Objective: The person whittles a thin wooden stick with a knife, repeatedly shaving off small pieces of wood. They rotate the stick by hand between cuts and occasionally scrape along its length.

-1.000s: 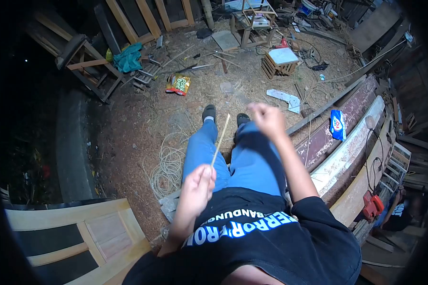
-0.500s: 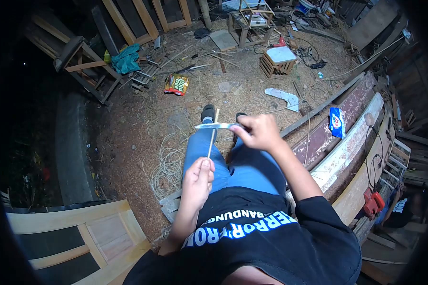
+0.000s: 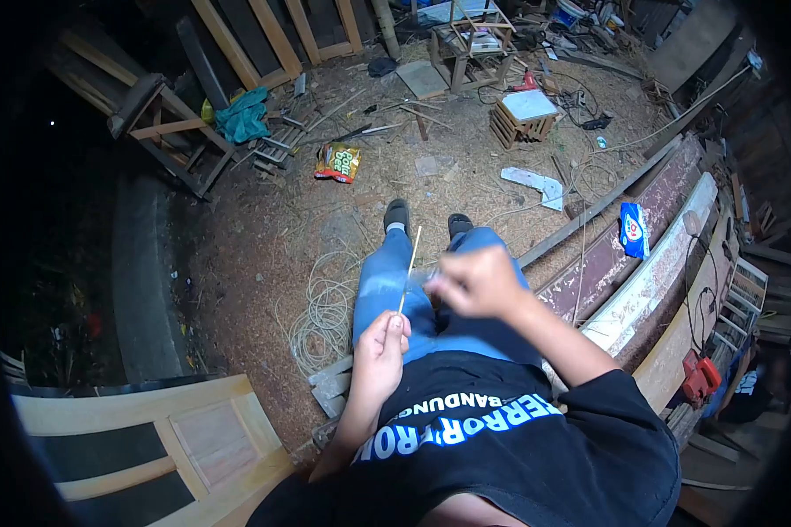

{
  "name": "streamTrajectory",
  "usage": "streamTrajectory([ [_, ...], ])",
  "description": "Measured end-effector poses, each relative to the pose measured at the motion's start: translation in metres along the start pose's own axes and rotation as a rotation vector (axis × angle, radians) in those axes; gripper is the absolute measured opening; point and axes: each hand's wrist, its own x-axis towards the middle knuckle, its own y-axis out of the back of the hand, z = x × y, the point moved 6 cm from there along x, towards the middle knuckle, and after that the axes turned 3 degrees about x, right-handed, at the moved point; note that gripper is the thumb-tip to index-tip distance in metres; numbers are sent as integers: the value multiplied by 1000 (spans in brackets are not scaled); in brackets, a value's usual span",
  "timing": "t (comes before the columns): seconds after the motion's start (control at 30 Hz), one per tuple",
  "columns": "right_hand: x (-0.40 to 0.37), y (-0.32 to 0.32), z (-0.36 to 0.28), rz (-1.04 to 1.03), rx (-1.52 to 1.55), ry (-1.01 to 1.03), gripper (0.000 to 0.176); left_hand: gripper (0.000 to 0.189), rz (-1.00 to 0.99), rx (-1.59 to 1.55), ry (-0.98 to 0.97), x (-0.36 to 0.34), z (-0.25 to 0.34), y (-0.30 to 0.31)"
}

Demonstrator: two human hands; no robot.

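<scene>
Head view: the thin wooden stick (image 3: 411, 263) stands up from the left hand (image 3: 381, 350), tilted slightly to the right toward its tip; its lower end is pinched between thumb and curled fingers, and most of its length projects beyond the grip. The left grip is closed, with no visible gap around the stick. The right hand (image 3: 481, 283) is blurred, its fingers curled closed around a knife (image 3: 424, 277); the handle is hidden in the fist, and the smeared blade points left toward the middle part of the stick, above the left grip. Whether blade and stick touch cannot be told. Both hands are over the blue jeans (image 3: 387, 285). Coiled cord (image 3: 318, 329) lies on the ground to the left of the legs. A gold snack packet (image 3: 337, 163) lies farther out; a blue packet (image 3: 633, 231) rests on the boards (image 3: 655, 279) at right. A wooden crate (image 3: 523, 120) with a white top stands beyond the feet; a panelled wooden door (image 3: 215, 442) lies at lower left.
</scene>
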Motion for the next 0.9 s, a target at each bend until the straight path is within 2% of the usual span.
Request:
streamTrajectory([
  [0.07,0,-3,11,48,-71,-131,46,31,-14,23,-61,2,2,-4],
  [0.13,-3,-2,87,198,-98,-523,47,29,-16,29,-78,-5,-4,-6],
  [0.17,-4,14,108,245,-28,-656,45,29,-19,31,-82,-6,-9,-6],
  [0.2,-3,20,105,300,35,-609,38,29,-19,35,-90,-3,-10,-5],
  [0.27,-1,5,58,236,112,-286,34,28,54,147,-104,-1,-4,-1],
  [0.33,-3,-13,8,-70,-27,-7,40,27,96,230,-145,5,12,0],
  [0.47,-6,-35,36,-24,-14,-101,47,24,130,299,-173,15,17,-1],
  [0.57,0,-32,25,50,-27,-135,47,26,134,200,-170,24,11,3],
  [0.63,0,-26,15,94,41,-83,46,26,134,189,-185,20,13,-3],
  [0.67,-3,-28,9,11,-14,-18,45,26,128,199,-171,18,12,-5],
  [0.73,-4,-25,19,21,56,-33,45,26,103,224,-140,16,10,-7],
  [0.8,1,-15,52,113,-3,-195,44,26,83,184,-124,15,9,-10],
  [0.83,3,-13,58,141,-6,-202,44,27,87,176,-122,15,11,-14],
  [0.9,-2,-13,36,13,5,-70,43,27,85,209,-124,17,18,-17],
])
